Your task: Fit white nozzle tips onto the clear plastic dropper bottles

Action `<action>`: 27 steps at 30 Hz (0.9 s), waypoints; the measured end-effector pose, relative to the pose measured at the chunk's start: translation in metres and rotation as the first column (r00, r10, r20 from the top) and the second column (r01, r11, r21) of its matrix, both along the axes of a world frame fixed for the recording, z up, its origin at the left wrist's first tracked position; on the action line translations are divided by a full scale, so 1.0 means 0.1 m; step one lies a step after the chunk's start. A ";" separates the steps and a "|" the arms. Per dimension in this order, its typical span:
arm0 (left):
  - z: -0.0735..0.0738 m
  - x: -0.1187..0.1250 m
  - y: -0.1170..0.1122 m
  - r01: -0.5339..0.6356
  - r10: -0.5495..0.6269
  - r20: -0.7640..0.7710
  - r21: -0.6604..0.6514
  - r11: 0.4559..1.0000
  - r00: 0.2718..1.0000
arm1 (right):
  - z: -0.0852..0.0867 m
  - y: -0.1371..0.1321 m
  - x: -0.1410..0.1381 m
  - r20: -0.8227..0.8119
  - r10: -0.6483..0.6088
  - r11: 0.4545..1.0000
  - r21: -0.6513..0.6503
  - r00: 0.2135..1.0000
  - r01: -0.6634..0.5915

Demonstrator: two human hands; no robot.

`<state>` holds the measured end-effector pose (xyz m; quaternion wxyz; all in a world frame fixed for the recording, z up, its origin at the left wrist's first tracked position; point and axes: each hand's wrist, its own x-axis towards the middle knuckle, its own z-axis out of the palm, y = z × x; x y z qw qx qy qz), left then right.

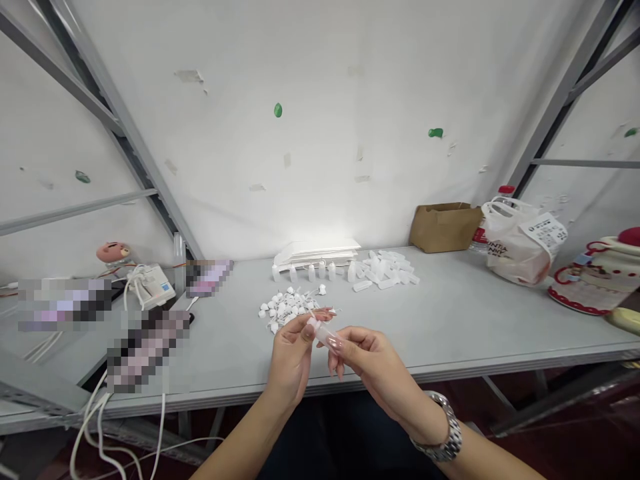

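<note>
My left hand (291,353) and my right hand (367,357) meet over the near edge of the grey table (450,320). Together they grip a small translucent plastic bottle (324,333). The left fingers pinch its top end, where a small white cap sits, and the right fingers hold its body. Just beyond the hands lies a pile of small white caps (290,305). Farther back, a few small bottles stand in a row (310,271), and a heap of several empty bottles (387,270) lies to their right.
A white tray (320,252) rests by the wall. A brown paper bag (444,227), a white plastic bag (520,247) and a red-and-white container (595,277) stand at the right. White cables and a charger (150,283) lie at the left. Metal shelf struts frame both sides.
</note>
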<state>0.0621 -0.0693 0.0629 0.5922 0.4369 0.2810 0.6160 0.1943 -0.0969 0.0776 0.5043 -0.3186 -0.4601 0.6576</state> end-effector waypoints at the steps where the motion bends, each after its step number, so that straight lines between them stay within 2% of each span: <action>1: -0.01 0.00 0.00 0.001 -0.001 0.001 -0.004 1.000 1.000 | 0.01 0.00 0.00 -0.019 0.012 1.000 -0.018 1.000 -0.012; 8: -0.07 0.03 -0.01 0.042 -0.041 0.006 -0.102 0.994 0.999 | 0.00 0.02 -0.02 -0.252 0.207 0.965 -0.109 0.945 -0.241; 13: 0.05 -0.02 -0.06 0.121 -0.123 -0.011 -0.137 0.983 0.992 | -0.10 0.09 -0.04 -0.427 0.342 0.902 -0.100 0.837 -0.420; 17: 0.15 -0.08 -0.09 0.167 -0.180 -0.058 -0.181 0.969 0.982 | -0.14 0.11 -0.02 -0.387 0.392 0.890 -0.070 0.834 -0.451; 21: 0.16 -0.11 -0.06 0.117 -0.139 -0.115 -0.179 0.977 0.984 | -0.11 0.10 -0.02 -0.260 0.337 0.927 -0.078 0.905 -0.367; 24: 0.13 -0.10 -0.04 0.017 -0.032 -0.108 -0.141 0.990 0.994 | -0.10 0.08 -0.05 -0.069 0.155 0.988 -0.004 0.985 -0.156; 27: 0.11 -0.06 -0.06 -0.028 0.019 -0.074 -0.114 0.993 0.997 | -0.14 0.04 -0.10 0.112 -0.090 0.987 0.142 0.990 0.074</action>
